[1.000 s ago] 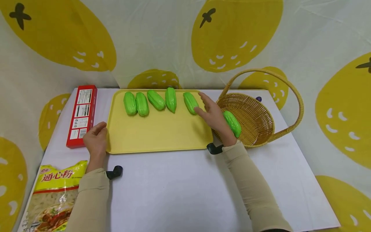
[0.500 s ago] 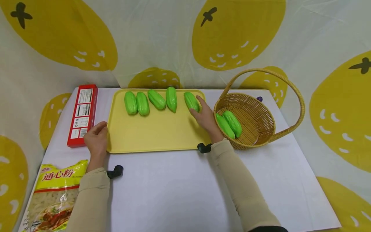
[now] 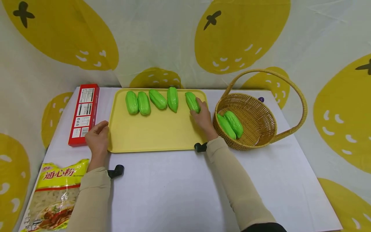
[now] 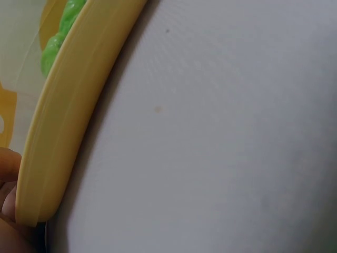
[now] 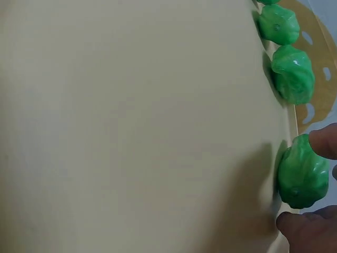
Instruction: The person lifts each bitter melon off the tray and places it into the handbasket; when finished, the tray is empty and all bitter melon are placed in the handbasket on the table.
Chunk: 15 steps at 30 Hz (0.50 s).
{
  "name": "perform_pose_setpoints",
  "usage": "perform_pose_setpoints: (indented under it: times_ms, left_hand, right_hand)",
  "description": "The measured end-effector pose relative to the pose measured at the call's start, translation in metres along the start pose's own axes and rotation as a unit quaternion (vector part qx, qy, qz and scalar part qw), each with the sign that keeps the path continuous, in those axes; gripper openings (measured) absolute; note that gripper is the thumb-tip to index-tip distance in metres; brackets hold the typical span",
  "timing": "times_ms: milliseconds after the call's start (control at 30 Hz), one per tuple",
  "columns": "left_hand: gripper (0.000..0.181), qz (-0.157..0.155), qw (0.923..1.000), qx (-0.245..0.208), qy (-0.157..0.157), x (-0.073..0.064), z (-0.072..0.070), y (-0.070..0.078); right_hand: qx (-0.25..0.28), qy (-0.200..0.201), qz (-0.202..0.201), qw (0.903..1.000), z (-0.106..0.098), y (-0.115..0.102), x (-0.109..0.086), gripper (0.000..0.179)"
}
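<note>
My right hand (image 3: 203, 119) is at the rightmost green toy gourd (image 3: 192, 101) on the yellow tray (image 3: 159, 135). In the right wrist view, a fingertip (image 5: 324, 142) overlaps that gourd (image 5: 303, 174), while the thumb shows a small gap below it. Several more ribbed gourds (image 3: 158, 99) lie in a row along the tray's far side. Beside the tray's left edge rests my left hand (image 3: 98, 138), fingers loosely curled; the left wrist view has its fingers (image 4: 8, 164) against the tray's outer wall (image 4: 68, 137). Whether they grip it is hidden.
A wicker basket (image 3: 261, 119) with a tall handle stands to the right, with two gourds (image 3: 232, 124) inside. Behind it is a small purple object (image 3: 261, 99). At left lie a red box (image 3: 84, 112) and a bag of pasta (image 3: 58, 193).
My right hand has moved left from beside the basket to the rightmost gourd, lowering its fingers around it. Both gourds in the basket now show. The left hand stays at the tray.
</note>
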<state>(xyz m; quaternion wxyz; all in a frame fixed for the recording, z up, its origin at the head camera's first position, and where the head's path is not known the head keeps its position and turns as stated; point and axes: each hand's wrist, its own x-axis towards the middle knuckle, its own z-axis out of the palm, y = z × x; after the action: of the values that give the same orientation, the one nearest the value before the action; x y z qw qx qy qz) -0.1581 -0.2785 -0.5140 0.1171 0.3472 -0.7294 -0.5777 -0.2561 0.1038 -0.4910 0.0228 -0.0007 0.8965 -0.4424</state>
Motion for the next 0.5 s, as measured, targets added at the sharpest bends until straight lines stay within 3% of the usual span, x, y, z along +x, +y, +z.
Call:
perform_pose_setpoints:
  times_ms: [500]
  left_hand:
    - [0.031,0.014,0.9998,0.007,0.010,0.0007,0.0017,-0.0030]
  right_hand:
    - [-0.016,0.019,0.015,0.9996,-0.0010,-0.0011,-0.0033,0.060]
